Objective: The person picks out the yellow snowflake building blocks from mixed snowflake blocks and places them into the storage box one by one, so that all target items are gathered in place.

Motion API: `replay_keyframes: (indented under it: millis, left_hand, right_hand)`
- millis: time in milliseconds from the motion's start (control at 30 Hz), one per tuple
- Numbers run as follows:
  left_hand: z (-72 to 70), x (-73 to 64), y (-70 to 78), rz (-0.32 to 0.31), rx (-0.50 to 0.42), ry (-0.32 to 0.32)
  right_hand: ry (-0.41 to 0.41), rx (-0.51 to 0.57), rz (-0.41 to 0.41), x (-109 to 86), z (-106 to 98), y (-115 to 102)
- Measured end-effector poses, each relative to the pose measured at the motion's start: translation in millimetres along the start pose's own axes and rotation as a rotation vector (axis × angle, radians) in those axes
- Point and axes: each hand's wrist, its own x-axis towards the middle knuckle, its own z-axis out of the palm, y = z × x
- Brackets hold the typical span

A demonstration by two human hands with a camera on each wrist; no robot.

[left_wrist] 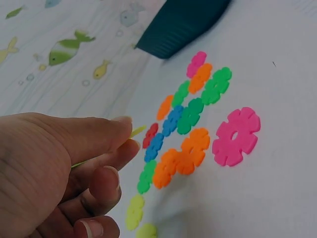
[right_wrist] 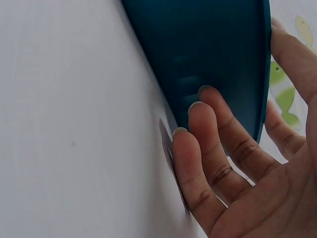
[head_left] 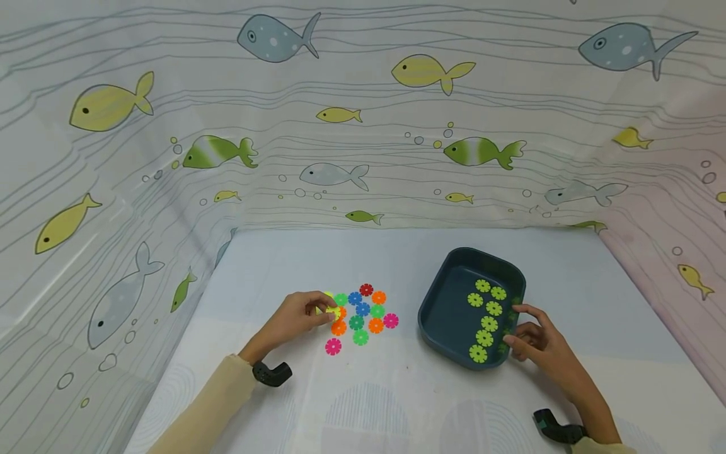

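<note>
My left hand [head_left: 309, 310] pinches a yellow flower-shaped disc [head_left: 336, 312] between thumb and fingertips; the left wrist view shows the disc's thin edge [left_wrist: 137, 131]. Below and around that hand lie loose flower discs: a pink one [left_wrist: 237, 137], orange [head_left: 376, 325], green [head_left: 360, 337], blue [head_left: 362, 309] and red [head_left: 366, 289], with pale yellow ones partly hidden by the hand. My right hand [head_left: 539, 337] holds the right side of a dark blue tray [head_left: 445, 315], with fingers along its outer wall [right_wrist: 213, 44]. Inside, several yellow discs [head_left: 489, 323] lie in a bent row.
Both lie on a white tabletop [head_left: 386, 391] with faint printed arches. Behind and at the sides hangs a sheet with fish drawings [head_left: 334, 173]. Each wrist wears a black strapped device [head_left: 272, 374].
</note>
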Motion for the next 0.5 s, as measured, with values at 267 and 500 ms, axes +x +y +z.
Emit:
replay_keyframes:
  millis: [267, 500]
  left_hand:
    - [4.5, 9.2, 10.5, 0.054, -0.016, -0.007]
    - [6.8, 16.9, 19.3, 0.067, -0.011, -0.018]
  right_hand:
    - [0.000, -0.006, 0.001, -0.3, 0, -1]
    - [0.003, -0.004, 0.008, -0.3, 0, -1]
